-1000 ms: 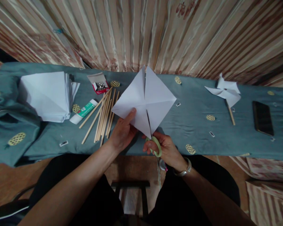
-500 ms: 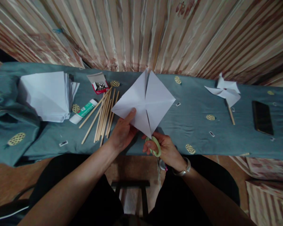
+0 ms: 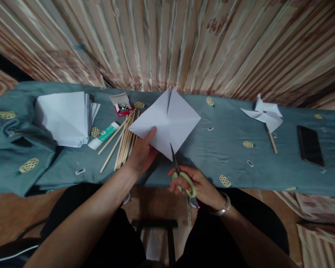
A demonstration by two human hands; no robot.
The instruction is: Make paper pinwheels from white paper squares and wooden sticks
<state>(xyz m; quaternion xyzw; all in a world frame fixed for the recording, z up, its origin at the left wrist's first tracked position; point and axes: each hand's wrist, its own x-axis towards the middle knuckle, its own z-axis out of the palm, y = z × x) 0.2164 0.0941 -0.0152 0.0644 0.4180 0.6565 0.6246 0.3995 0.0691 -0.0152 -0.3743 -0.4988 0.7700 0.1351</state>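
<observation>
My left hand [image 3: 143, 154] pinches a white square of paper [image 3: 181, 119] near its lower left side, thumb on top. The sheet is held corner toward me, with a slit running in from its far corner and crease lines across it. Green-handled scissors [image 3: 190, 188] are in my right hand [image 3: 202, 186], fingers in the loops. Their dark blades point away from me and overlap the paper's near corner. Whether a blade lies under the sheet I cannot tell.
Left on the cloth-covered table [image 3: 212, 156] lie a paper stack [image 3: 63, 119], a glue stick [image 3: 104, 134], several wooden sticks [image 3: 111, 150] and an open box of metal pins [image 3: 124, 108]. Rightward are a paper pinwheel [image 3: 270, 121] and a phone [image 3: 310, 145].
The scissors have drawn back toward me and slightly right, so their blades now show. My left hand still holds the paper, which has shifted a little left. The camera view has moved slightly.
</observation>
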